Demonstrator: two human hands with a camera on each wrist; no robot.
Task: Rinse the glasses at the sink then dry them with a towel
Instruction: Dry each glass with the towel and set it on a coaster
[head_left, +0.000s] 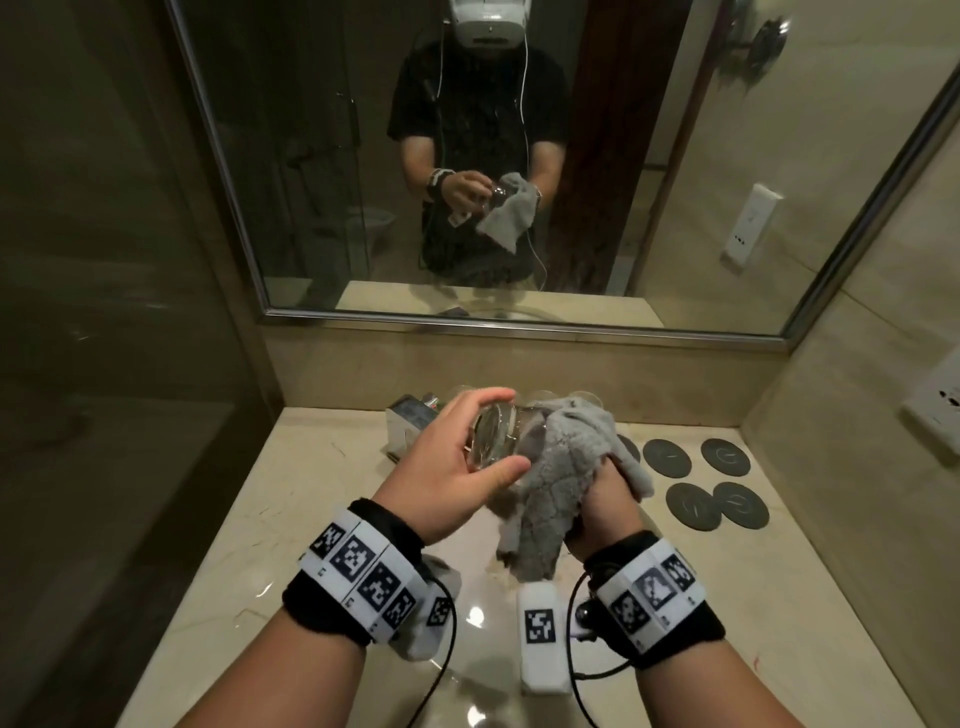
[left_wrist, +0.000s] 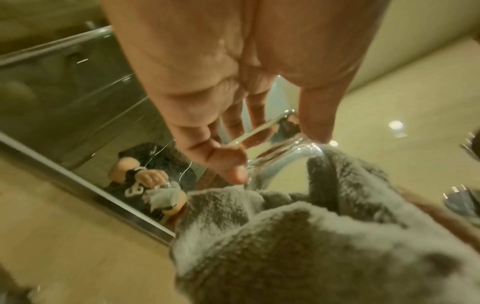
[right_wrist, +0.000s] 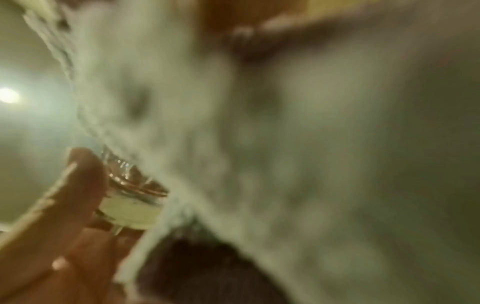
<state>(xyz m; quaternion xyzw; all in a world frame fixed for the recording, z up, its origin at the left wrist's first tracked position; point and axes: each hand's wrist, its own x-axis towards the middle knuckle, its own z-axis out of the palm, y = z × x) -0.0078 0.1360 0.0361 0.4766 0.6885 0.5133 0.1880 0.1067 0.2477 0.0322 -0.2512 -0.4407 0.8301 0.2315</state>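
My left hand (head_left: 457, 457) grips a clear drinking glass (head_left: 496, 441) by its thick base, holding it on its side above the counter, mouth toward the right. A fluffy grey towel (head_left: 563, 478) is bunched over the glass's open end and hangs down. My right hand (head_left: 608, 506) holds the towel; its fingers are hidden in the cloth. In the left wrist view my fingertips (left_wrist: 235, 170) curl round the glass (left_wrist: 275, 144) with the towel (left_wrist: 311, 236) below. The right wrist view shows the blurred towel (right_wrist: 259, 133) and the glass base (right_wrist: 130, 207).
A beige marble counter (head_left: 291, 519) runs to a mirror (head_left: 311, 156) on the back wall. A chrome faucet (head_left: 410, 421) stands behind my left hand. Several dark round coasters (head_left: 691, 506) lie at the right. More glasses (head_left: 540, 397) stand behind the towel. A wall socket (head_left: 935, 410) is at the right.
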